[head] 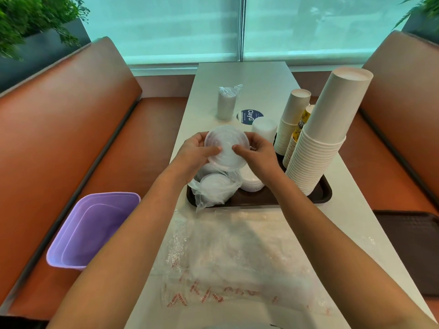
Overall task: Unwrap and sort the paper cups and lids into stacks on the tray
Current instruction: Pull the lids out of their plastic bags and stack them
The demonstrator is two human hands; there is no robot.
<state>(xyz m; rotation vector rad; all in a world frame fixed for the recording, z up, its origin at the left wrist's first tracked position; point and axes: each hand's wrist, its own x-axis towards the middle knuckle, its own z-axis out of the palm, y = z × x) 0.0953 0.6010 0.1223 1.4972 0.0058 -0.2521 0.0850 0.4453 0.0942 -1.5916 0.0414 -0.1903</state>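
Here, clear plastic lid [226, 148], round, ridged, translucent, held tilted above dark tray [325, 194]. Left hand [194, 150] and right hand [257, 151] pinch opposite edges, thumbs on top face. Below grip: bagged lids [215, 188]. Right of grip: tall white cup stacks [325, 138].

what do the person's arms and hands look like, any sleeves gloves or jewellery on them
Both forearms are bare right down to the bottom edge of the picture, with no sleeve showing. The left hand and right hand wear no gloves. No watch, bracelet or ring can be seen on either wrist or on the fingers that show.
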